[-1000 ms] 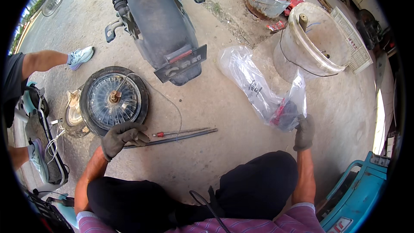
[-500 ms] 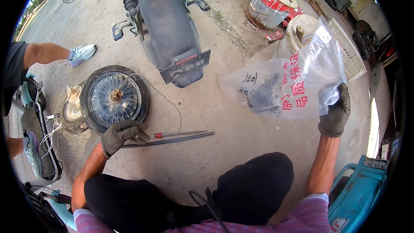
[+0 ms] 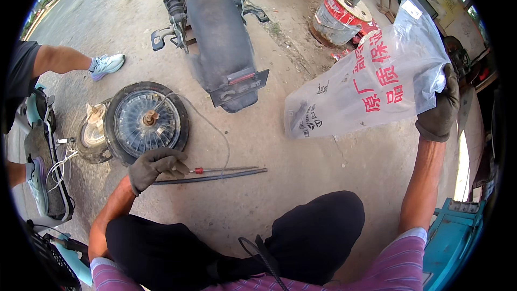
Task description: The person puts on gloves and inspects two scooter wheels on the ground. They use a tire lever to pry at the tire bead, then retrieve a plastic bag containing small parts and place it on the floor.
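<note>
My right hand (image 3: 442,105), in a dark work glove, grips the gathered end of a clear plastic bag (image 3: 344,94) with red print. The bag hangs out to the left over the ground, and something dark shows dimly through its far lower end; I cannot make out what it is. My left hand (image 3: 157,171), gloved too, is low beside a wheel with a finned hub (image 3: 141,137), its fingers loosely bent and apart with nothing seen in them. Just right of its fingertips lie a screwdriver with a red handle (image 3: 200,171) and dark metal bars (image 3: 215,177).
A motorbike's rear tyre and mudguard (image 3: 218,27) stand ahead. A rusty red-and-white bucket (image 3: 336,19) is at the far right. Another person's leg and shoe (image 3: 106,67) are on the left, by a scooter (image 3: 43,145). A teal metal thing (image 3: 452,242) stands near right.
My right hand has moved up and to the right, lifting and stretching the bag. The dark thing now shows nearer the bag's far end. My left hand has barely moved; the view has shifted slightly.
</note>
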### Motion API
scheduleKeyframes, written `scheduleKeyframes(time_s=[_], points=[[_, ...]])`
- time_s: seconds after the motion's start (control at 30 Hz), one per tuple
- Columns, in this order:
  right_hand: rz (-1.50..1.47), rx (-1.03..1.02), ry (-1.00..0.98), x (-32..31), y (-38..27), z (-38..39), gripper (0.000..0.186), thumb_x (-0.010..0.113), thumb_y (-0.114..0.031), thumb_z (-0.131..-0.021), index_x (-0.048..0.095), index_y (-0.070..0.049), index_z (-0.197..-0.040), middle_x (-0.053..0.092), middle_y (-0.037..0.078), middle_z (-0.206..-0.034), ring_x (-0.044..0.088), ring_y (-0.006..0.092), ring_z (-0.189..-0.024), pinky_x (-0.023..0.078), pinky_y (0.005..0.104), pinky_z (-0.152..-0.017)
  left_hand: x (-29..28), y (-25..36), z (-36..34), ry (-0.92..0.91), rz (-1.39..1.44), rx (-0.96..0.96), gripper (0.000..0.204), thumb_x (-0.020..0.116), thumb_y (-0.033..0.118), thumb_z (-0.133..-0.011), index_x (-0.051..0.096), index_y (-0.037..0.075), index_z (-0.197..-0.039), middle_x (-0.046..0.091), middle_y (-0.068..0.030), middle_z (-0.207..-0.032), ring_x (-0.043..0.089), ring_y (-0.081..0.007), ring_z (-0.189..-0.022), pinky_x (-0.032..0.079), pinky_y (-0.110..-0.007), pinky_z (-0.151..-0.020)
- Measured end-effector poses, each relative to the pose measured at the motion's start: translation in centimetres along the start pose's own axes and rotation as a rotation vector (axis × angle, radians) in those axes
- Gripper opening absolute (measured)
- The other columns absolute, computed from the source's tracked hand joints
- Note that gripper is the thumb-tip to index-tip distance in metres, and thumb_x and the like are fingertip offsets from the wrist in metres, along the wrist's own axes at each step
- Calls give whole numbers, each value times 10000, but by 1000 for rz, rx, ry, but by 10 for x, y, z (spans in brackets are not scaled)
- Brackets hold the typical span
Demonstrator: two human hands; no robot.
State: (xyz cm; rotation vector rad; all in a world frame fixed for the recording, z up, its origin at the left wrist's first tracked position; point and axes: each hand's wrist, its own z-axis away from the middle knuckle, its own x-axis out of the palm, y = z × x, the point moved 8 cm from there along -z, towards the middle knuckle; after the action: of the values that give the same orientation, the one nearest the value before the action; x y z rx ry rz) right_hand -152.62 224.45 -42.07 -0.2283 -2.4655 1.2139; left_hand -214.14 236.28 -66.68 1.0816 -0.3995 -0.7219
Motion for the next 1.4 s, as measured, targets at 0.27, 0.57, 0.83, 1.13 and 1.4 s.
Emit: scheduleKeyframes(time_s=[0.27, 0.57, 0.83, 1.13, 1.4], points=[[440, -163, -53, -30, -7, -54, 349, 526, -59, -1065, 587, 6, -1403, 617, 108, -1418, 613, 206, -1253, 515, 378, -1092, 0, 0, -2, -7, 24, -2, 476, 576, 352, -1068, 627, -55, -1309, 754, -214, -1091, 744, -291, -986, 589, -380, -887], [-186, 248, -170, -98, 41, -63, 370, 504, -187, -1098, 564, -9, -1417, 611, 94, -1433, 600, 224, -1288, 472, 383, -1121, -2, 0, 1, -6, 81, -42, 358, 552, 214, -1079, 628, -52, -1306, 761, -187, -1099, 742, -245, -1001, 599, -337, -894], [-169, 324, -47, -127, 45, -67, 361, 489, -207, -1102, 608, -10, -1380, 645, 86, -1384, 577, 212, -1303, 443, 385, -1140, -1, -2, -5, -13, 80, -56, 361, 544, 204, -1077, 626, -51, -1319, 763, -190, -1100, 743, -242, -999, 595, -331, -896], [169, 182, 253, -182, 42, -68, 383, 474, -176, -1102, 572, 20, -1417, 597, 109, -1450, 544, 218, -1343, 380, 362, -1201, 4, 0, -10, -17, 64, -46, 357, 527, 168, -1069, 618, -78, -1312, 757, -205, -1122, 741, -239, -999, 590, -336, -912], [60, 245, 152, -170, 22, -73, 419, 412, -247, -1124, 547, 8, -1429, 604, 119, -1441, 568, 228, -1327, 448, 393, -1150, 3, 0, -13, -13, 81, -41, 353, 540, 162, -1064, 618, -77, -1312, 753, -205, -1115, 745, -254, -999, 600, -349, -897]])
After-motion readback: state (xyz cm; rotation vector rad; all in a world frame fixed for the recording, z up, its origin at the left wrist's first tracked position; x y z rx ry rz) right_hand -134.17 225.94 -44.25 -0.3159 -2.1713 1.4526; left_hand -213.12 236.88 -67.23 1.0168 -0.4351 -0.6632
